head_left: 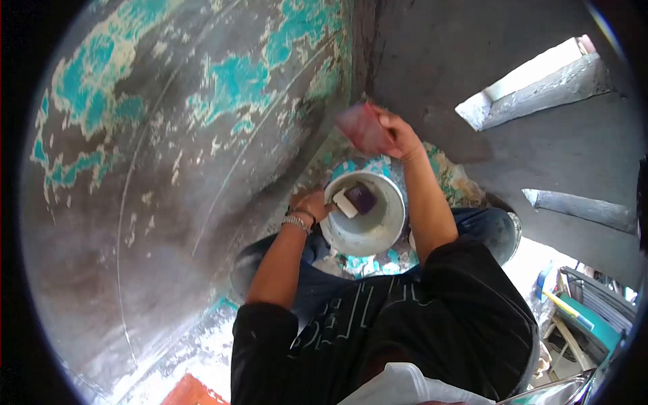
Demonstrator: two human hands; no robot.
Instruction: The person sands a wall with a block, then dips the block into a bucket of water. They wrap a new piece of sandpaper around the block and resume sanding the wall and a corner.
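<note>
My right hand (401,137) is raised above and beyond the bucket, closed on a flat red piece (366,129). The piece is blurred by motion, so I cannot make out its exact kind. My left hand (311,204), with a metal watch and a dark band at the wrist, grips the left rim of a white bucket (368,245). The bucket stands upright between my legs, its inside smeared with residue. Within it lie a dark purple block-like piece (363,197) and a whitish piece (345,204), side by side.
A grey wall with peeling turquoise paint (236,84) rises on the left. On the right, a dark wall (432,61) has slanted openings (540,77). Paint flakes (358,265) litter the floor. Assorted items, including a teal panel (590,320), stand at lower right; an orange-red object (192,391) lies lower left.
</note>
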